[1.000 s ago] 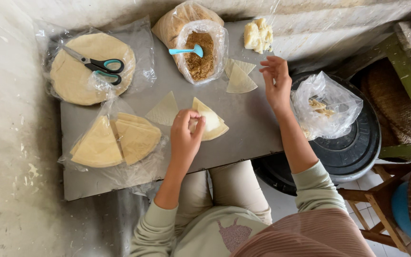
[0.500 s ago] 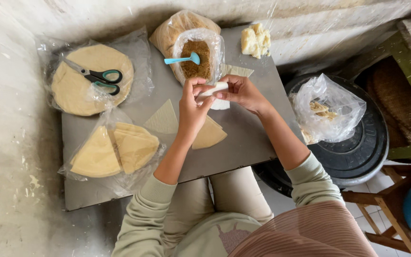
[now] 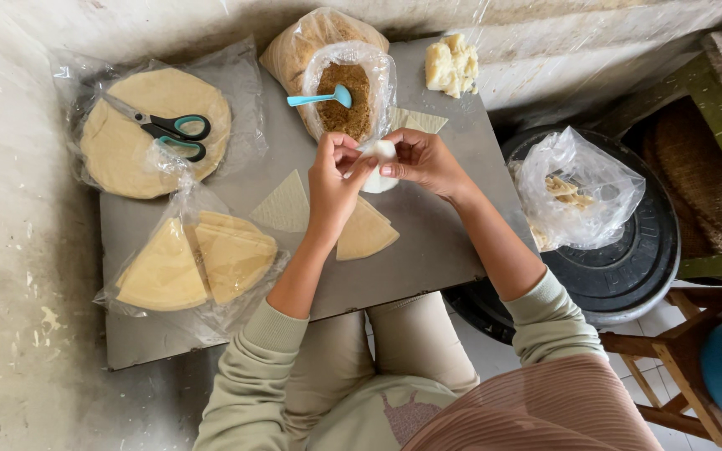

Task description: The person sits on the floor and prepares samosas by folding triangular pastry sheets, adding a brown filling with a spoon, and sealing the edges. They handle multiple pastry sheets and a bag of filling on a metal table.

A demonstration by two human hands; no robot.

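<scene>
Both hands now sit slightly higher; left hand (image 3: 333, 179) and right hand (image 3: 419, 160) pinch the pale wrapper (image 3: 380, 155) between them (long axis upright).

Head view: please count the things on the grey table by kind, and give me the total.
Plastic bags with flat wrappers: 2
Bag of brown filling: 1
Scissors: 1
Blue spoon: 1
Loose wrapper wedges lying on the table: 3
Pale crumbly lump: 1
Total: 9
The wrapper held in both hands is not counted.
</scene>
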